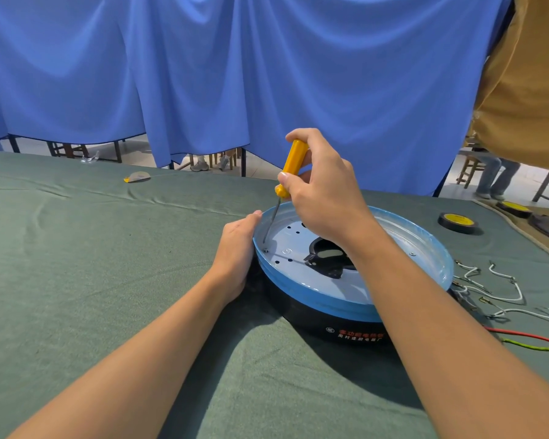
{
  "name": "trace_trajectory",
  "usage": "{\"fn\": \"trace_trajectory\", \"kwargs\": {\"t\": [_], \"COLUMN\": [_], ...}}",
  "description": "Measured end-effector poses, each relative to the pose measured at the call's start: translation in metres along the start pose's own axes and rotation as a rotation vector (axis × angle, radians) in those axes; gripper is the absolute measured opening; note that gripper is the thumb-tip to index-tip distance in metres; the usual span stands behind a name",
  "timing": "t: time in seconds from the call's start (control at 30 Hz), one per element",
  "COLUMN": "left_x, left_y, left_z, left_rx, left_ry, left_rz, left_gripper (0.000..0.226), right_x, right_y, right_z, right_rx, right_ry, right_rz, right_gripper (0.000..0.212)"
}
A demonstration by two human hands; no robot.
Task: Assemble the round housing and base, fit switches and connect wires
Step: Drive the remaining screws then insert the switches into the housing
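Round black housing [314, 315] capped by blue-rimmed base plate [286, 245], on green-clothed counter [108, 248]; right grip [324, 191] curled round yellow screwdriver [293, 163], tip at plate's left edge; left grip [238, 248] against housing's left wall; white wires [504, 280] right.

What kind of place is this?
Probably an assembly workshop: green cloth-covered table, blue fabric curtain, and a right hand holding a yellow-handled screwdriver on a round blue-rimmed black housing.
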State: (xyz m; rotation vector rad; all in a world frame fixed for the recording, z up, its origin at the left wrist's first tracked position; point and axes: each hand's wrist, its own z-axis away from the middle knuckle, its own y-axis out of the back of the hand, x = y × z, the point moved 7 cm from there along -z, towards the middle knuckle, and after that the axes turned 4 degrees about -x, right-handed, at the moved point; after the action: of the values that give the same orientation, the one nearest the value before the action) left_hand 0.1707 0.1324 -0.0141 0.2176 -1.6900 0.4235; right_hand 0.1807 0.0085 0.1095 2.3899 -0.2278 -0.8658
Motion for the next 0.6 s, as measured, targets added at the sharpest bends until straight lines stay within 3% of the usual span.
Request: {"fn": "trace_trajectory", "kwargs": {"t": [0.6], "left_x": [0.001], "left_y": [0.001], "left_z": [0.002], "left_rx": [0.022], "left_ry": [0.001], "left_rz": [-0.009], "left_gripper": [0.037], "right_x": [-0.011], "right_y": [-0.005], "right_z": [0.003], "right_rx": [-0.153], "right_ry": [0.062], "right_rz": [-0.044], "right_gripper": [0.038]}}
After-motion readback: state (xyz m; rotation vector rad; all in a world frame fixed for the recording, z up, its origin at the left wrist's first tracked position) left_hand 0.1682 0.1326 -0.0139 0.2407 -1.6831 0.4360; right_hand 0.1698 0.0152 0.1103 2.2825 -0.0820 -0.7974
